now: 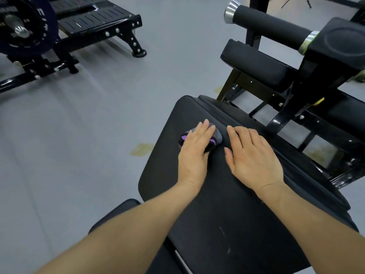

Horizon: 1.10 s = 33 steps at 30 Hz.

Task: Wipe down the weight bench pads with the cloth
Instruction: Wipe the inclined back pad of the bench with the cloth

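Observation:
A long black bench pad point(227, 210) runs from the bottom centre up to the middle of the head view. On its far half lies a small grey and purple cloth point(217, 136), bunched up. My left hand point(194, 153) presses flat on the cloth with straight fingers and covers most of it. My right hand point(252, 157) rests flat on the bare pad just to the right of the cloth, fingers spread. A second, smaller black pad point(256, 64) sits beyond on the frame, and a seat pad point(118, 214) shows at the bottom left.
The black steel bench frame point(308, 107) and a foam roller bar point(270, 24) stand to the right. Another machine with a weight plate point(25, 28) occupies the top left. Grey floor point(79, 135) lies left of the bench.

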Tool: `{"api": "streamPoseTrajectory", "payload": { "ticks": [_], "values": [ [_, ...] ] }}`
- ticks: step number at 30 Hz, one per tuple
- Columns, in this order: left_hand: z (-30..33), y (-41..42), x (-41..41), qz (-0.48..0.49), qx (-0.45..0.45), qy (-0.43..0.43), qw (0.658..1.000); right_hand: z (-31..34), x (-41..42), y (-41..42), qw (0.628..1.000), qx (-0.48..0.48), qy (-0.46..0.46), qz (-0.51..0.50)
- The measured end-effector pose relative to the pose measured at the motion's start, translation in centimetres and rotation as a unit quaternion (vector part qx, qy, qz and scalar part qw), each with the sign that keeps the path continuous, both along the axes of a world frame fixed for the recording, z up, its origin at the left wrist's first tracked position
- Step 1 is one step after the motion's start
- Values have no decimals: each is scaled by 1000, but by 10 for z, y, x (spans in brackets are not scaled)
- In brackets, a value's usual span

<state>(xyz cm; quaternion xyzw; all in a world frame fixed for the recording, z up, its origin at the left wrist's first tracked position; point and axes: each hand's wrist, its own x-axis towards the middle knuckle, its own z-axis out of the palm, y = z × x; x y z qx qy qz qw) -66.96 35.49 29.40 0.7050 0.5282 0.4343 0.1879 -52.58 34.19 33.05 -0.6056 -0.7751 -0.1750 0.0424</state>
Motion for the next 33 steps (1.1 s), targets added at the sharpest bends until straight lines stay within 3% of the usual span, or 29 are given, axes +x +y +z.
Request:
{"api": "streamPoseTrajectory", "payload": {
  "ticks": [2, 6, 15, 19, 22, 24, 28, 33],
  "values": [
    [7, 35, -11, 16, 11, 17, 1000, 0, -3, 1, 1000, 7, 0, -3],
    [25, 97, -17, 145, -36, -56, 987, -4, -3, 3, 1000, 13, 3, -2],
    [-5, 27, -22, 3, -22, 4, 1000, -3, -1, 0, 1000, 17, -8, -8],
    [11, 72, -25, 62, -69, -84, 992, -4, -2, 3, 1000, 19, -6, -2],
    [15, 77, -14, 126, -58, -98, 986, -4, -1, 3, 1000, 19, -12, -1],
    [15, 71, -14, 108, -66, -104, 986, -5, 1, 2, 1000, 20, -12, 0],
    [19, 56, -26, 10, -92, -38, 995, -4, 0, 1, 1000, 17, -15, -3],
    [28, 76, -19, 77, -98, 77, 989, -4, -1, 2, 1000, 18, -12, -5]
  ]
}}
